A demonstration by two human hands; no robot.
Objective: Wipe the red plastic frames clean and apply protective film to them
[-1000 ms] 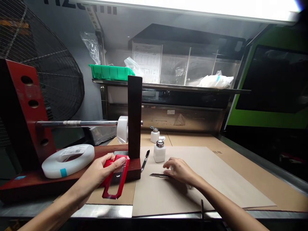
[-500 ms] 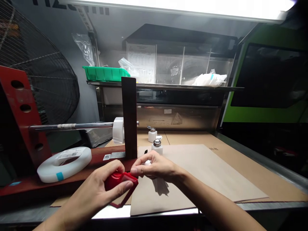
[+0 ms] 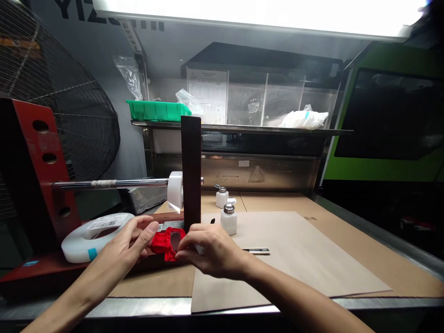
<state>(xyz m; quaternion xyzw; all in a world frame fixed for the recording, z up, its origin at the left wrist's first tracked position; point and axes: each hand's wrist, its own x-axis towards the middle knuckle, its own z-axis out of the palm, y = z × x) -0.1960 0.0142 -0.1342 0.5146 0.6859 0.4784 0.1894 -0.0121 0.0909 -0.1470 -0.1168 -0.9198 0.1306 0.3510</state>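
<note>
A small red plastic part [image 3: 160, 242] with a frame-like opening is held up in front of the dark post. My right hand [image 3: 211, 249] pinches its right edge between thumb and fingers. A bit of white material [image 3: 200, 249], perhaps cloth, shows inside that hand, mostly hidden by the fingers. At the part's left end, my left hand [image 3: 133, 240] holds it loosely, thumb raised and fingers partly behind. Just beyond my right hand stands a white pump bottle [image 3: 228, 223] with a metal top and raised lid. A utility knife [image 3: 258, 251] lies on the paper beside my right wrist.
A second white bottle [image 3: 222, 199] stands farther back. On the left, a red stand [image 3: 64, 152] carries a metal rod [image 3: 138, 183] with a white roll [image 3: 175, 189]; a large translucent tape roll [image 3: 78, 249] lies on its base. A green tray [image 3: 157, 111] rests on the shelf above.
The red part has been turned, so its opening now faces me, and raised slightly. My left thumb has come off its front. The white cloth-like piece below my right hand is now mostly hidden; the knife shows.
</note>
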